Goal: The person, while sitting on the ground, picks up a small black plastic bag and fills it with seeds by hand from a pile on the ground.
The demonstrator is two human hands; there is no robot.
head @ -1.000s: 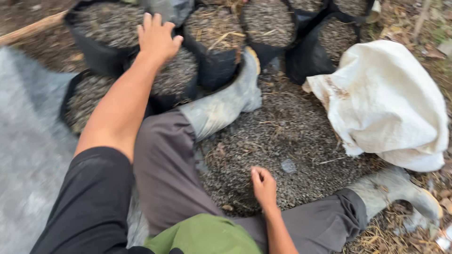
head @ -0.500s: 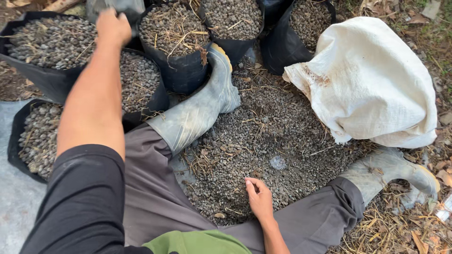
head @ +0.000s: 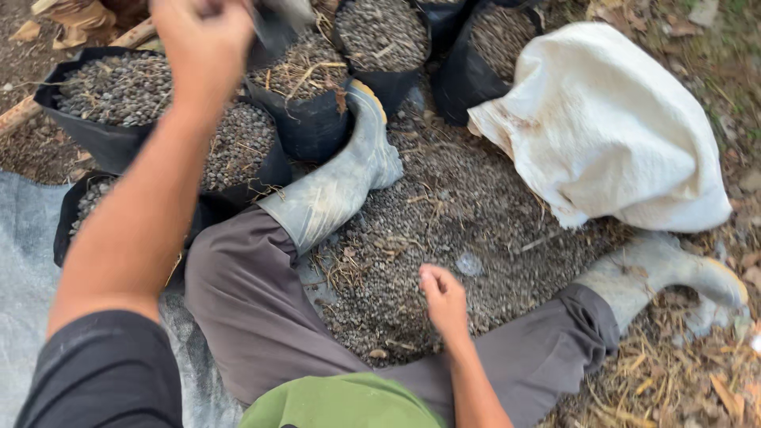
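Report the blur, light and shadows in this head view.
Head view: the raised left hand is motion-blurred, so its grip on a dark floppy thing is unclear; the right hand over the grey pellet heap is slightly soft; daylight is flat, without hard shadows or glare; the white woven sack is bright.

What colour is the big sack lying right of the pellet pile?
Off-white sack, with brownish stains; head view.

Empty black bag (head: 273, 28), limp, lifted above filled bags; grey pellet heap (head: 468, 214) spread between boots
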